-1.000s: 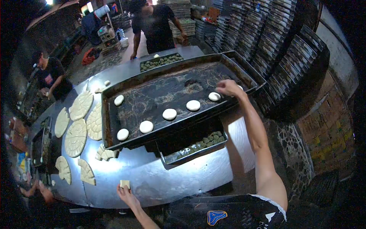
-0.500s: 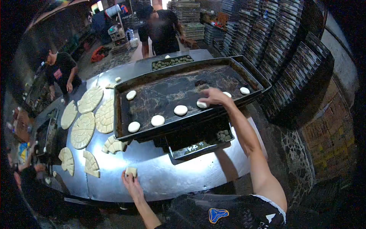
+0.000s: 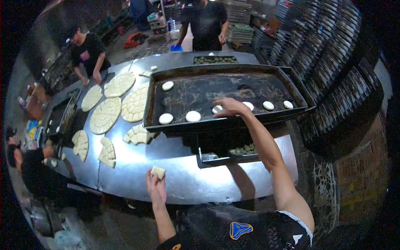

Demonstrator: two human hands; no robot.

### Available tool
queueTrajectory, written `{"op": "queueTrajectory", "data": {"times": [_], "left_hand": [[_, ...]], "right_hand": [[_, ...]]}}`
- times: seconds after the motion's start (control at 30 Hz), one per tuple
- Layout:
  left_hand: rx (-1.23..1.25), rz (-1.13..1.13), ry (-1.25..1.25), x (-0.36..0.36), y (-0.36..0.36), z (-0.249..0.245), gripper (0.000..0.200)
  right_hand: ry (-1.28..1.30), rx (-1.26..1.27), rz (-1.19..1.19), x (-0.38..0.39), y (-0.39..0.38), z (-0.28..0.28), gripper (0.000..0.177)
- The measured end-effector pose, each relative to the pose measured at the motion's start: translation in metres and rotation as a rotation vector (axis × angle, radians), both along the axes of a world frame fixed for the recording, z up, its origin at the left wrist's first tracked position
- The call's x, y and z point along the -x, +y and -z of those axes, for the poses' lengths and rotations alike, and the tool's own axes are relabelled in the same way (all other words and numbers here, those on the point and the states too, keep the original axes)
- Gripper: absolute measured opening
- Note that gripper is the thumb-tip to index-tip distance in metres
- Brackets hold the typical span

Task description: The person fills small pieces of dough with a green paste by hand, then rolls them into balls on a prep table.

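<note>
My left hand (image 3: 156, 191) is closed on a small cut piece of pale dough (image 3: 158, 172) above the table's near edge. Inside the big dark tray (image 3: 200, 91), my right hand (image 3: 229, 107) rests its fingers on a round white dough piece (image 3: 217, 110) near the tray's front wall. Other flattened dough rounds (image 3: 193, 116) lie in a row along that wall, and a single one (image 3: 168, 86) lies at the tray's back left. Whether the right fingers grip the round or only press it is hard to see.
Scored dough discs (image 3: 106, 116) and cut wedges (image 3: 107, 153) lie on the metal table (image 3: 175, 183) at left. A smaller tray (image 3: 221, 159) with dark green lumps sits under the big tray's front. Three co-workers are at left and behind; stacked trays (image 3: 329, 50) stand at right.
The view has shifted, so the tray and table sit differently in the frame. My left hand has lifted the dough piece. My right hand has moved leftward along the row to another round.
</note>
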State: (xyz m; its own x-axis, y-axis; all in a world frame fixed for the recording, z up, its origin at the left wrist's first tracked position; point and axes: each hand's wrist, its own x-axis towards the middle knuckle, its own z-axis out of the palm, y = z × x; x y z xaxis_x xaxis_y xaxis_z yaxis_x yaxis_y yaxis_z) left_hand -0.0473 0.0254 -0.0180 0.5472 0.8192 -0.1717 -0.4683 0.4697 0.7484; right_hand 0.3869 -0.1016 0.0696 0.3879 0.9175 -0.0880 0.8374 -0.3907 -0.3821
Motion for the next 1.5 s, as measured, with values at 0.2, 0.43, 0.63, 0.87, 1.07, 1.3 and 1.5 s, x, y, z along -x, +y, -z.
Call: {"op": "queueTrajectory", "data": {"times": [0.2, 0.43, 0.63, 0.87, 1.07, 1.3, 1.5], "left_hand": [[-0.022, 0.100, 0.051, -0.008, -0.020, -0.007, 0.034], [-0.084, 0.341, 0.130, -0.048, -0.063, -0.005, 0.033], [-0.294, 0.508, 0.178, -0.069, -0.094, 0.013, 0.030], [-0.283, 0.729, 0.424, -0.080, -0.069, 0.021, 0.034], [-0.234, 0.720, 0.387, -0.090, -0.060, 0.005, 0.043], [-0.046, 0.655, 0.378, -0.090, -0.065, 0.007, 0.041], [0.125, 0.694, 0.251, -0.113, -0.073, 0.011, 0.036]], "right_hand": [[-0.255, 0.033, 0.198, 0.026, 0.004, -0.009, 0.052], [0.650, -0.402, -0.091, 0.209, -0.047, 0.028, 0.036], [0.800, -0.441, 0.377, 0.254, -0.098, 0.060, 0.024], [-0.223, 0.013, 0.402, 0.130, -0.163, 0.048, 0.029], [-0.214, 0.277, 0.137, 0.062, -0.178, 0.093, 0.031], [0.005, 0.203, 0.159, 0.046, -0.182, 0.098, 0.030], [0.465, -0.209, 0.253, 0.095, -0.149, 0.045, 0.026]]}}
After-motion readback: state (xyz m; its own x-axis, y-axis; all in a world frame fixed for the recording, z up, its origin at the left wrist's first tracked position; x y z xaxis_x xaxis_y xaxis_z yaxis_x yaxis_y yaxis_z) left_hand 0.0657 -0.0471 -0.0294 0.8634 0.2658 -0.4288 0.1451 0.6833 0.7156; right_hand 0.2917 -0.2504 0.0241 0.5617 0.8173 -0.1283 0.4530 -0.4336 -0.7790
